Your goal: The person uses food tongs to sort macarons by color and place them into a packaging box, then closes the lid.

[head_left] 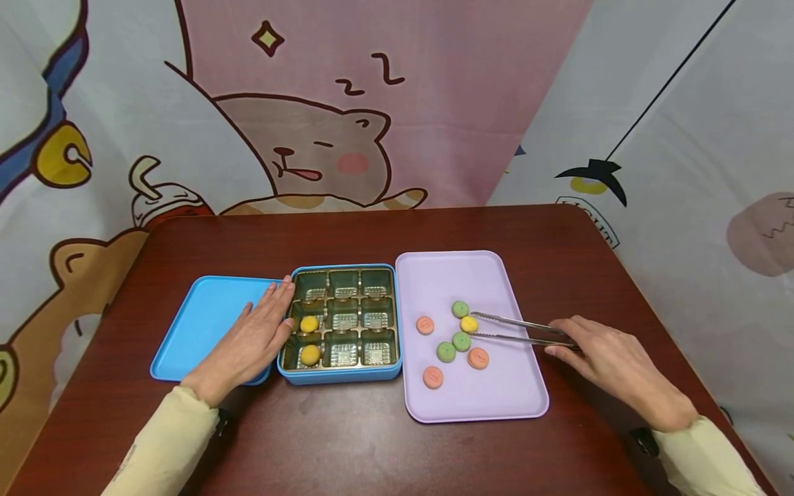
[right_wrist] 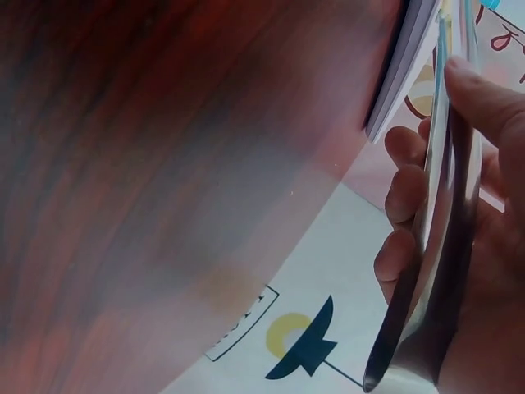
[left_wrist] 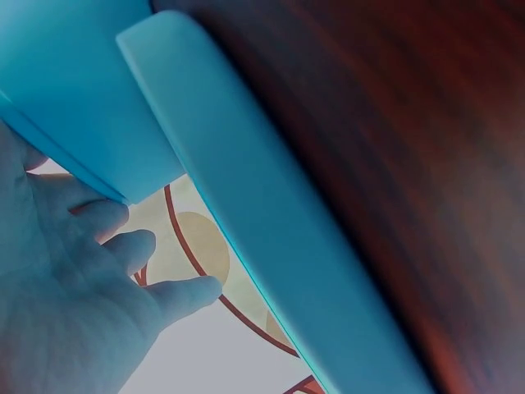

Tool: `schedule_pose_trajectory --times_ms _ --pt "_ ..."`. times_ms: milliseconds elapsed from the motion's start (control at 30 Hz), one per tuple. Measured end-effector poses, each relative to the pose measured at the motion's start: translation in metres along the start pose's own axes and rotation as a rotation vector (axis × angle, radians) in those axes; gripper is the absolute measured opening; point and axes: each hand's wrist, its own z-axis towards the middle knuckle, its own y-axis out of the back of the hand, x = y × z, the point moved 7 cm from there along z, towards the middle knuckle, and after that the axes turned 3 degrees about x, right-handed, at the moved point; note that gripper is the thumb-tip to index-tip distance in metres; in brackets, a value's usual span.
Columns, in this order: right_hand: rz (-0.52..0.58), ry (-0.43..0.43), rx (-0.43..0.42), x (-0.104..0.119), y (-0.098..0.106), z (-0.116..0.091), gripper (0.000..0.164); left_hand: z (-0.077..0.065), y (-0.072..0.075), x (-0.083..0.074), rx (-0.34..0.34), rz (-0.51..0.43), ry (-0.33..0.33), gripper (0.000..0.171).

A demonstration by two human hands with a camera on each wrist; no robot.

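Note:
My right hand point(head_left: 611, 365) grips metal tongs point(head_left: 527, 331), also close up in the right wrist view, where thumb and fingers wrap the tongs' arms point(right_wrist: 447, 197). The tong tips stand on either side of a small round yellow cake point(head_left: 469, 324) on the lilac tray point(head_left: 515, 393). Three green cakes point(head_left: 446, 352) and three orange cakes point(head_left: 433, 377) lie around it. With fingers extended, my left hand point(head_left: 248, 337) rests against the left side of a blue box point(head_left: 347, 376). Its gold insert point(head_left: 344, 282) holds two yellow cakes point(head_left: 309, 355) in the left column.
A blue lid point(head_left: 205, 324) lies left of the box, partly under the left hand and forearm. The box and tray stand side by side on a dark wooden table point(head_left: 322, 441). A printed cloth point(head_left: 446, 103) hangs behind the table.

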Motion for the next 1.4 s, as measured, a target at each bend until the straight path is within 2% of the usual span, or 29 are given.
schedule_pose_trajectory --times_ms 167,1033,1400 --pt "-0.001 -0.007 -0.021 -0.0008 0.0021 0.0 0.043 0.0001 0.0005 -0.0005 0.001 -0.001 0.003 0.065" --pt "-0.007 -0.033 0.024 0.0003 -0.0034 0.0023 0.04 -0.0004 -0.0001 -0.0003 -0.002 -0.021 -0.003 0.064" --pt "-0.003 -0.049 0.016 -0.0015 0.0023 0.0029 0.04 -0.0003 -0.0004 0.0001 -0.008 -0.023 -0.007 0.065"
